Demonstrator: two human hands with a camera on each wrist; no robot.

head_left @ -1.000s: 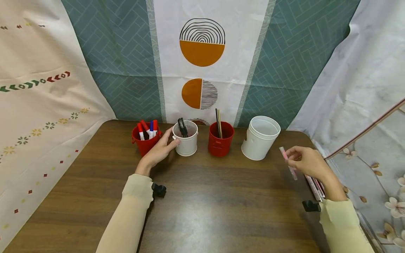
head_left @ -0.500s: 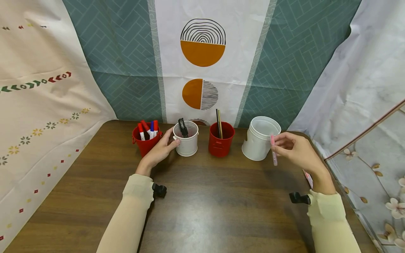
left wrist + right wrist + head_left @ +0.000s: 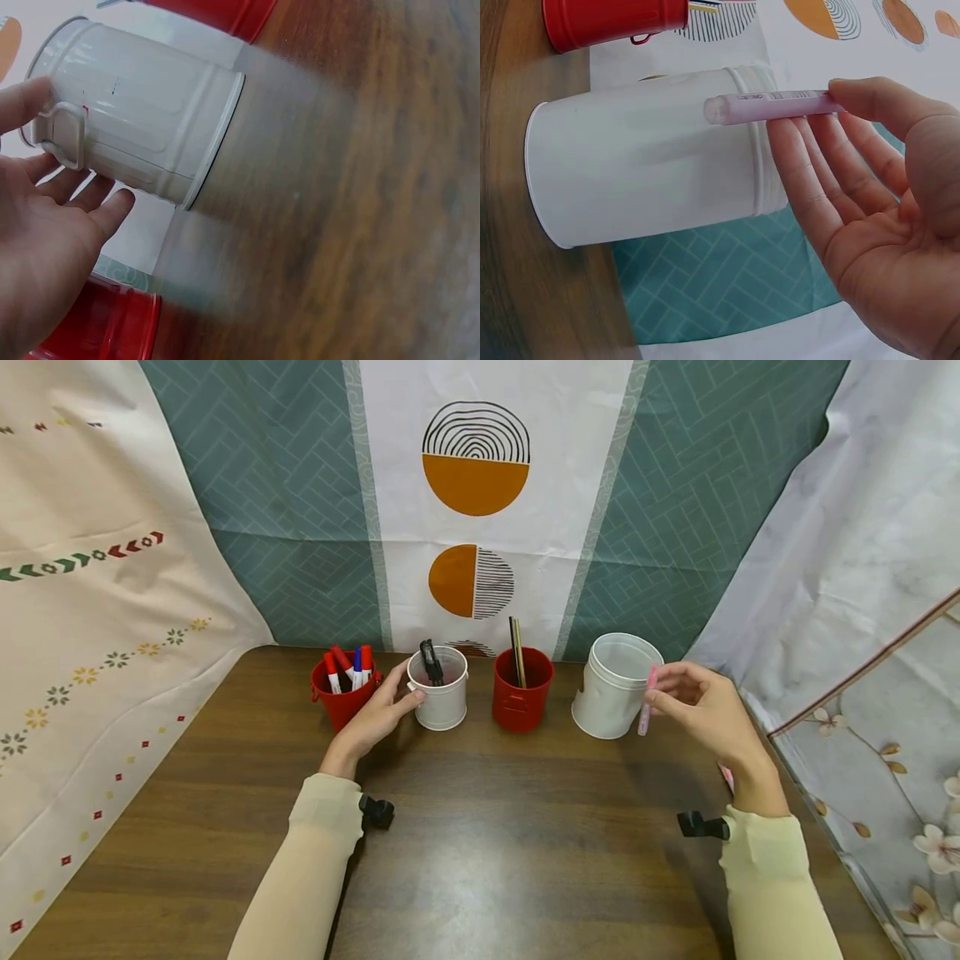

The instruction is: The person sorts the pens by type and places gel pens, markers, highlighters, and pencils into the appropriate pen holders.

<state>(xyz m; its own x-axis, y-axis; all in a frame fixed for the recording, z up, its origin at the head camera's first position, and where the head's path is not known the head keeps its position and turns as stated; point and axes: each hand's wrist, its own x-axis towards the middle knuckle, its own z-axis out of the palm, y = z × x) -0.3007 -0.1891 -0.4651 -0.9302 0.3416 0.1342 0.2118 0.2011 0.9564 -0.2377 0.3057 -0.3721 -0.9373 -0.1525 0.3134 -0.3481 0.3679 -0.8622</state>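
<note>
On the wooden table (image 3: 450, 852), red buckets (image 3: 350, 706) hold markers (image 3: 366, 658) and sticks (image 3: 521, 656), the small white bucket (image 3: 442, 708) black pens (image 3: 432, 668); the pink pen (image 3: 645, 717) has neared the large white bucket (image 3: 604, 703). Left wrist: left hand (image 3: 49, 244) grips the small white bucket. Right wrist: right hand (image 3: 892, 232) pinches the pink pen.

The slim pink cylindrical pen (image 3: 776, 107) looks like smooth, translucent plastic. The tall white bucket (image 3: 609, 700), small white handled pail (image 3: 444, 703) and round red pail (image 3: 522, 706) seem smooth painted metal, softly glossy. The brown wood-grained surface (image 3: 465, 827) has a polished sheen; the teal-and-white patterned cloth hanging (image 3: 555, 518) is matt and creased.
</note>
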